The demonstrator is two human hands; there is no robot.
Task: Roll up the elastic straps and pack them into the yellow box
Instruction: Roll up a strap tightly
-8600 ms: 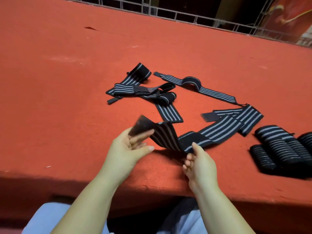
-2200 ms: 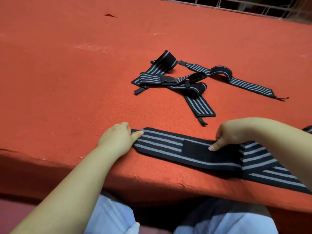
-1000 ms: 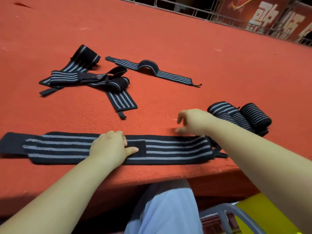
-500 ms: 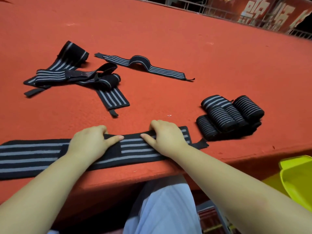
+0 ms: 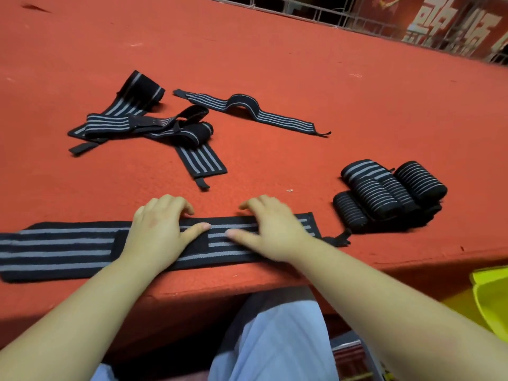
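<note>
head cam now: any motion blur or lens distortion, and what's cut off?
Head view: right hand shows slight motion smear, left hand sharper; the flat strap runs off the left edge; wide-angle bowing curves the red table edge; the yellow box is cropped at right; lighting is dim and warm.

The flat strap [image 5: 68, 248] on the worktop [image 5: 302, 86] ran off the left edge, so its far end was out of sight. Its middle was covered by the left hand [image 5: 159, 232] and the right hand [image 5: 272, 229], whose fingertips were blurred. The yellow box [image 5: 492, 301] was cut off at the right edge, only a corner showing. How many rolls made up the rolled pile [image 5: 390, 193] could not be counted. Both arms left the picture at the bottom.
</note>
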